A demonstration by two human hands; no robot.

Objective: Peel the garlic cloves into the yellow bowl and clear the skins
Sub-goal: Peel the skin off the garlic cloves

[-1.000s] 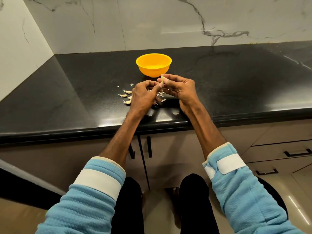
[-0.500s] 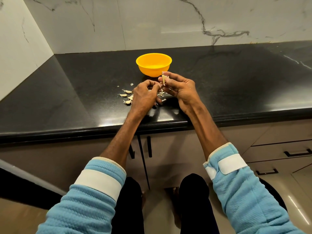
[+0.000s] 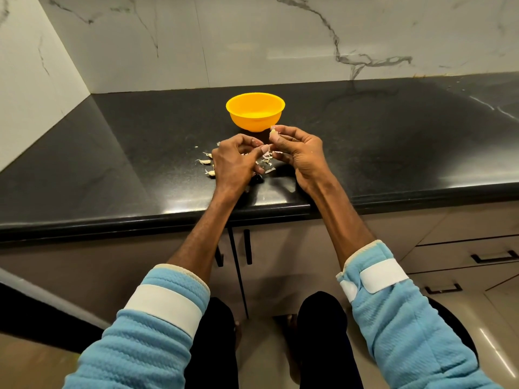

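Right now the thumb and forefinger of your right hand (image 3: 297, 155) pinch a pale garlic clove (image 3: 273, 133), holding it up just in front of the near wall of the yellow bowl (image 3: 252, 122) but not over its rim. Your left hand (image 3: 234, 164) sits just beside it, lower, with its fingers curled inward and the thumb pointing toward the clove. Whether it pinches a scrap of skin is too small to tell. Under and between the hands lie the loose skins (image 3: 266, 161), and a few whole cloves (image 3: 206, 162) rest on the black countertop (image 3: 393, 141) to the left of your left hand. You look to be finishing the peel on this one clove. The next move, as I judge it, calls for checking that it is bare, then carrying it forward over the rim and letting go. Several cloves and all the skins remain.
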